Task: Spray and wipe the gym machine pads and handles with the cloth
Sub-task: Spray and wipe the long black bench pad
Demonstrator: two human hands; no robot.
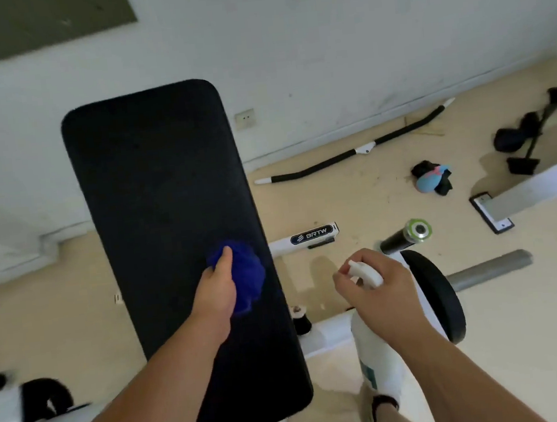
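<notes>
Left hand (217, 286) grips the blue cloth (248, 278) on the black pad (161, 205).
Right hand (384, 297) grips the spray bottle (377, 351) near a black disc (438, 297); a padded bar (333, 161) lies beyond.

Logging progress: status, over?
Left grip holds bunched blue cloth on long black bench pad. Right grip holds white spray bottle beside it. Nothing blocking.

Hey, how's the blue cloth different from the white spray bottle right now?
The blue cloth is dark blue and bunched up; the spray bottle is white with a teal label. The cloth sits on the black pad, held there by the left hand; the bottle is held beside the pad, off its right edge, by the right hand. The bottle stands roughly upright, with its nozzle on top. Shared: each is held in one hand.
</notes>
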